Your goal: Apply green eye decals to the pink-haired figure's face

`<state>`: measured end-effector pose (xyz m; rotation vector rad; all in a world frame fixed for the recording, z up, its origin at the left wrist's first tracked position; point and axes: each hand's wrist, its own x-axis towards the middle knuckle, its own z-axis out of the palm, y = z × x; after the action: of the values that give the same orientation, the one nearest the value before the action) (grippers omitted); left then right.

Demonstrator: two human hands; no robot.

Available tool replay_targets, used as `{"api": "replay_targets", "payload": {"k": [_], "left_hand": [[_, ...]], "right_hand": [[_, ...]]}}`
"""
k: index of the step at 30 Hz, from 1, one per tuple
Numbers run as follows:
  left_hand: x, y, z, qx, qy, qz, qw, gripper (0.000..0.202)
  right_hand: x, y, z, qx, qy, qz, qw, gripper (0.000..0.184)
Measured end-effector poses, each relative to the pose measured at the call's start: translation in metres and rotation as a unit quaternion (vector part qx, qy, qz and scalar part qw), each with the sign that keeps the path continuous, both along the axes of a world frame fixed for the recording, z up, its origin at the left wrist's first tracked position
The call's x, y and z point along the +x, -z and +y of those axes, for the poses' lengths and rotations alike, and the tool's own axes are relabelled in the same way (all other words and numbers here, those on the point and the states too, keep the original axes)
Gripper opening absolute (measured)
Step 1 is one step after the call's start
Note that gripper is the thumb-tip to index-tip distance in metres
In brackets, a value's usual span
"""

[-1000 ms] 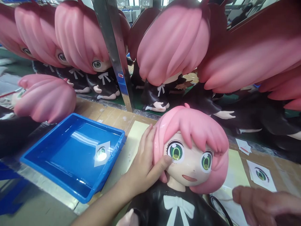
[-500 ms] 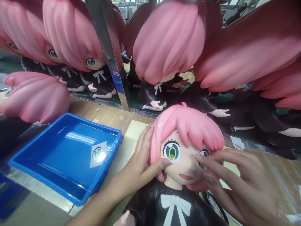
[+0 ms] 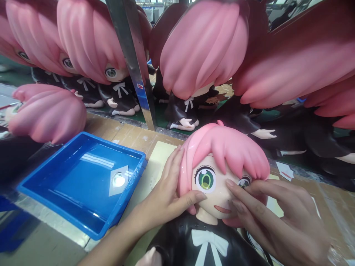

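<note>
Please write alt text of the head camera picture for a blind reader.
Two bare hands work on a pink-haired doll lying face up: the left hand steadies its head, the right hand touches one eye. Beside it a blue tray holds an eye decal; similar dolls stand behind.

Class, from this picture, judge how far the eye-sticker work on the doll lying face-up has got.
Done: one eye decal sits flat on the doll. In hand: left hand steadies the head; right hand presses the other eye. Remaining: spare decal lies in the blue tray.
</note>
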<state>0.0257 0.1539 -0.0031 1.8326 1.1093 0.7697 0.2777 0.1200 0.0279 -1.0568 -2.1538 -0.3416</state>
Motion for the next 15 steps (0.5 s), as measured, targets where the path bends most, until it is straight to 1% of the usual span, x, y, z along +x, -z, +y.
{"api": "replay_targets", "payload": {"k": [5,8,12,15], "left_hand": [[-0.0003,-0.0039,-0.0003,0.012,0.006,0.005,1.000,0.091],[-0.0010,-0.0054,-0.0004,0.005,0.009,0.002,1.000,0.091],[-0.0007,-0.0060,-0.0006,-0.009,0.003,0.002,1.000,0.081],[0.0003,-0.0069,-0.0007,-0.010,0.000,0.005,1.000,0.079]], "right_hand": [[-0.0006,0.0001,-0.0003,0.000,-0.002,0.002,1.000,0.030],[-0.0005,-0.0005,-0.0002,-0.004,0.001,0.004,1.000,0.029],[-0.0004,0.0004,-0.0007,-0.011,-0.008,0.005,1.000,0.030],[-0.0001,0.0023,-0.0010,-0.010,0.001,0.010,1.000,0.030]]}}
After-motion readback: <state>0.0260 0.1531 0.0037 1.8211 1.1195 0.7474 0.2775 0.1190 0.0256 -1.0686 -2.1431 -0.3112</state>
